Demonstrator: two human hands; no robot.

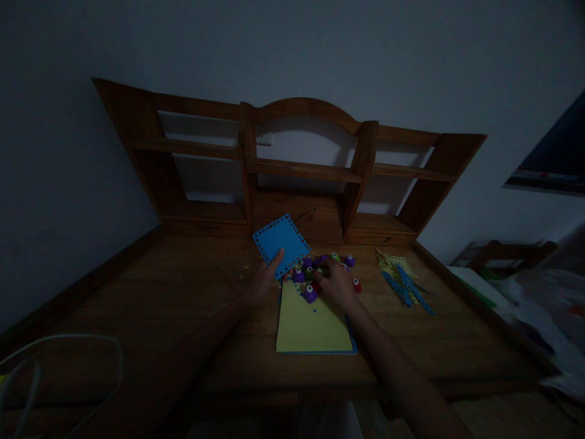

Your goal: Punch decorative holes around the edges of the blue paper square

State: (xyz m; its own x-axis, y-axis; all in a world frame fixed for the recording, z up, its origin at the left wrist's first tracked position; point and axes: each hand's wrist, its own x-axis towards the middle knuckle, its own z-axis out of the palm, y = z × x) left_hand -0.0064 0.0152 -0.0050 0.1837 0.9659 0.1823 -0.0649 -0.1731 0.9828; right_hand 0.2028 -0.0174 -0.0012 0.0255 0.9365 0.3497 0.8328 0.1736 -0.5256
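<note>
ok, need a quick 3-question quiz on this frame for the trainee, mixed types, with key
1. Which hand holds the blue sheet with holes along its edges?
2. True or false: in the picture, the blue and yellow scraps lie to the right of the yellow sheet.
3. Pick one. The fingers of the right hand are:
a) on the white cable
b) among the small eye-topped pieces
c) on the wooden shelf

Key
1. The left hand, with its thumb on the near corner side.
2. True.
3. b; whether one is held is too dark to tell.
</note>
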